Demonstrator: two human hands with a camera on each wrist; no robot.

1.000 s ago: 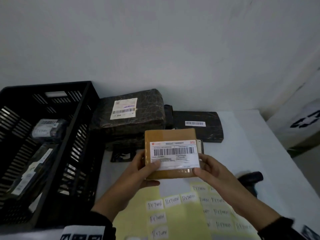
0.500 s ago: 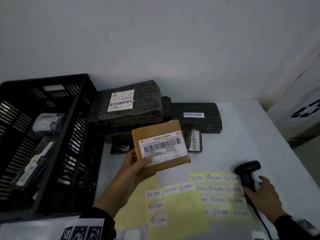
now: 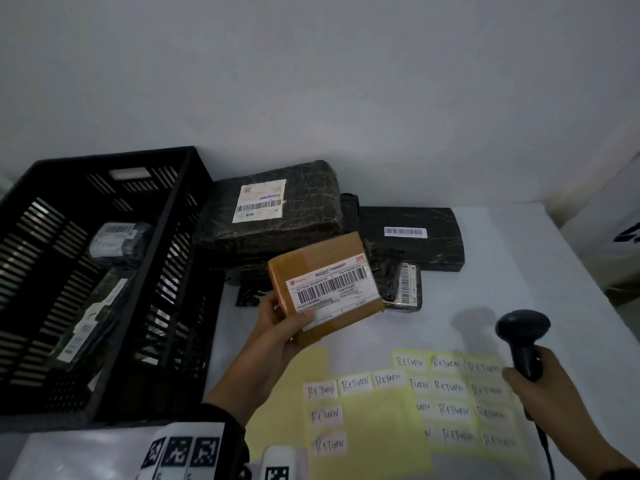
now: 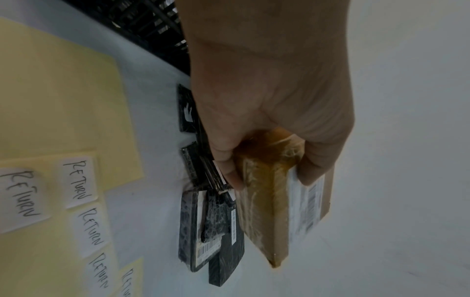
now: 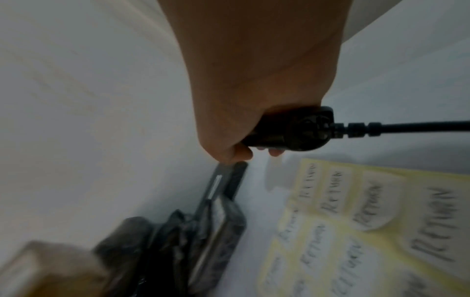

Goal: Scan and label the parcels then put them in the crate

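Centre of the head view: the left hand grips a tilted brown taped parcel by its lower-left corner, above the white table; its shipping label reads "INSTANT / SAMEDAY" and "SPX" over a barcode, the smaller print illegible. Lower right: the right hand is wrapped round the handle of a black corded barcode scanner, above yellow sheets of stickers handwritten "RETURN". Left: the black slatted crate holds wrapped parcels with unreadable labels; the right wrist view is blurred.

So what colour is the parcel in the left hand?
Brown, with a white barcode label; the parcel in the left hand shows best in the head view.
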